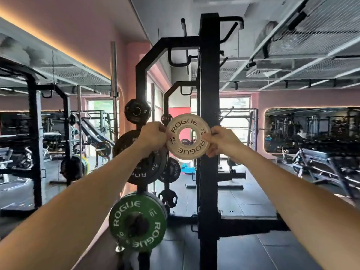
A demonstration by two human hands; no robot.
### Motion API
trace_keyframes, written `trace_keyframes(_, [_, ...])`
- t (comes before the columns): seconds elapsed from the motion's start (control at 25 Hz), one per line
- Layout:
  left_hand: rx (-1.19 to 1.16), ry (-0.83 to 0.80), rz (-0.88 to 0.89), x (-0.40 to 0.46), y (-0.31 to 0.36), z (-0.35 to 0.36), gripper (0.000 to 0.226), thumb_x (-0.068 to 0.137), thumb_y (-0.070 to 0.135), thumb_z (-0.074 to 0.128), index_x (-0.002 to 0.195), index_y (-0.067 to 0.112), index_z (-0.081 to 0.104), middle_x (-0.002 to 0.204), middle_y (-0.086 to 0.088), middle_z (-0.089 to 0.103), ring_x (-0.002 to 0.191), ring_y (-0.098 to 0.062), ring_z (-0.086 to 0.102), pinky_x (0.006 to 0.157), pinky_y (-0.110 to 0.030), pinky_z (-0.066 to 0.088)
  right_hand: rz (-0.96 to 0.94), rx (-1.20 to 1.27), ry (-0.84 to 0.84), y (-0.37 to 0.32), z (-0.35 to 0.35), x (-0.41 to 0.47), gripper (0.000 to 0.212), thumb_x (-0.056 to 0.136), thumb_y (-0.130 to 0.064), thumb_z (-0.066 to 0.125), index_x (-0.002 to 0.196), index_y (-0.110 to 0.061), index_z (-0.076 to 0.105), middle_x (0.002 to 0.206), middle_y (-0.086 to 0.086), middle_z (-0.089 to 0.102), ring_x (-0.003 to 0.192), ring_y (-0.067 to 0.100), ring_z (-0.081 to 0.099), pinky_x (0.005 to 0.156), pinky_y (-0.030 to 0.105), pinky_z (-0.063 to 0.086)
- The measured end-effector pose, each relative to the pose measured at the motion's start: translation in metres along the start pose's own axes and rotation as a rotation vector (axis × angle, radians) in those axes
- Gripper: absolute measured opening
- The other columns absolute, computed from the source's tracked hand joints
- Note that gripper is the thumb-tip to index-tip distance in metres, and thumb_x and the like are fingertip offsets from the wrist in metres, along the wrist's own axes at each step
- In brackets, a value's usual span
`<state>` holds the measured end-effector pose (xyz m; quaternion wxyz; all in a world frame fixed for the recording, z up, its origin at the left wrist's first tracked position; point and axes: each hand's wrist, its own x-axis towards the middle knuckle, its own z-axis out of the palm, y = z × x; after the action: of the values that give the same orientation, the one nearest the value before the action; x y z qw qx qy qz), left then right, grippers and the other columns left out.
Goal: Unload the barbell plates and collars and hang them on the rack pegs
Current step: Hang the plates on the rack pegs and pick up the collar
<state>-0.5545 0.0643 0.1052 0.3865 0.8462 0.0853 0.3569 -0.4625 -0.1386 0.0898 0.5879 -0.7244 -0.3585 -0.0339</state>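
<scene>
1. White and small, the change plate (188, 136) is held up in the air in front of the rack upright (209, 114), level with the upper pegs; it is not on any peg yet.
2. Both hands pinch it by the rim: the left hand (153, 135) on its left edge, the right hand (220, 142) on its right edge, fingers curled round the rim.
3. Judged done: the rack's left side already carries a green plate (138, 223) on a low peg, black plates (148, 166) above it, and a smaller black plate (137, 111) near the top.
4. Judged left: this plate still needs its hole slid over a peg.
5. Neither the barbell being unloaded nor its collars can be picked out for certain, so how much remains on it cannot be told.
</scene>
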Motion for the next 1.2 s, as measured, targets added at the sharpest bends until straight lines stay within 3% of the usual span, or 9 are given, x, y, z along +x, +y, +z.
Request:
trace_keyframes(0.08, [-0.009,-0.051,0.006,-0.017,0.025,0.021,0.011,0.091,0.009,0.064,0.101,0.004,0.063,0.092,-0.011,0.071,0.076,-0.023,0.073,0.070,-0.041,0.063,0.015,0.005,0.035,0.000,-0.029,-0.026,0.013,0.093,-0.016,0.061,0.096,-0.006,0.053,0.071,0.015,0.068,0.046,0.017,0.062,0.049,0.031,0.055])
trace_keyframes(0.2, [0.042,-0.116,0.042,-0.032,0.053,0.052,0.007,0.085,0.000,0.067,0.091,0.003,0.067,0.083,-0.010,0.072,0.063,-0.016,0.072,0.059,-0.031,0.062,0.046,-0.003,0.075,0.008,-0.070,-0.051,0.017,0.093,-0.017,0.062,0.099,-0.004,0.053,0.070,0.017,0.067,0.045,0.019,0.061,0.045,0.029,0.053])
trace_keyframes(0.32, [0.031,-0.150,0.029,-0.040,0.077,0.093,0.015,0.082,-0.001,0.069,0.088,0.010,0.062,0.089,-0.009,0.071,0.077,-0.025,0.073,0.070,-0.042,0.062,0.079,-0.018,0.117,0.022,-0.112,-0.068,0.017,0.093,-0.017,0.062,0.097,-0.004,0.054,0.073,0.020,0.067,0.048,0.023,0.061,0.048,0.032,0.056])
trace_keyframes(0.48, [0.007,-0.163,-0.007,-0.042,0.097,0.148,0.018,0.084,-0.002,0.065,0.098,0.008,0.062,0.089,-0.007,0.069,0.072,-0.023,0.072,0.062,-0.037,0.063,0.091,-0.028,0.112,0.049,-0.164,-0.076,0.020,0.092,-0.017,0.063,0.101,-0.001,0.055,0.079,0.026,0.065,0.055,0.029,0.060,0.067,0.048,0.057])
trace_keyframes(0.6, [-0.004,-0.150,-0.036,-0.040,0.106,0.184,0.019,0.082,0.000,0.069,0.087,0.015,0.059,0.095,-0.011,0.071,0.082,-0.028,0.072,0.072,-0.044,0.062,0.111,-0.039,0.090,0.067,-0.198,-0.071,0.022,0.092,-0.018,0.063,0.105,-0.001,0.054,0.080,0.025,0.066,0.057,0.030,0.060,0.072,0.052,0.057])
trace_keyframes(0.88, [-0.035,-0.134,-0.091,-0.026,0.103,0.243,0.024,0.084,-0.001,0.067,0.086,0.020,0.055,0.102,-0.013,0.069,0.088,-0.031,0.071,0.071,-0.045,0.062,0.140,-0.082,0.040,0.110,-0.237,-0.047,0.031,0.091,-0.019,0.065,0.110,0.003,0.053,0.074,0.020,0.067,0.057,0.029,0.061,0.058,0.037,0.058])
trace_keyframes(1.2, [-0.010,-0.162,-0.110,0.030,0.068,0.297,0.022,0.086,0.001,0.067,0.100,0.014,0.056,0.101,-0.011,0.069,0.088,-0.031,0.071,0.073,-0.044,0.062,0.168,-0.101,0.059,0.169,-0.244,0.010,0.028,0.091,-0.018,0.065,0.107,0.000,0.052,0.071,0.018,0.066,0.049,0.026,0.060,0.050,0.032,0.056])
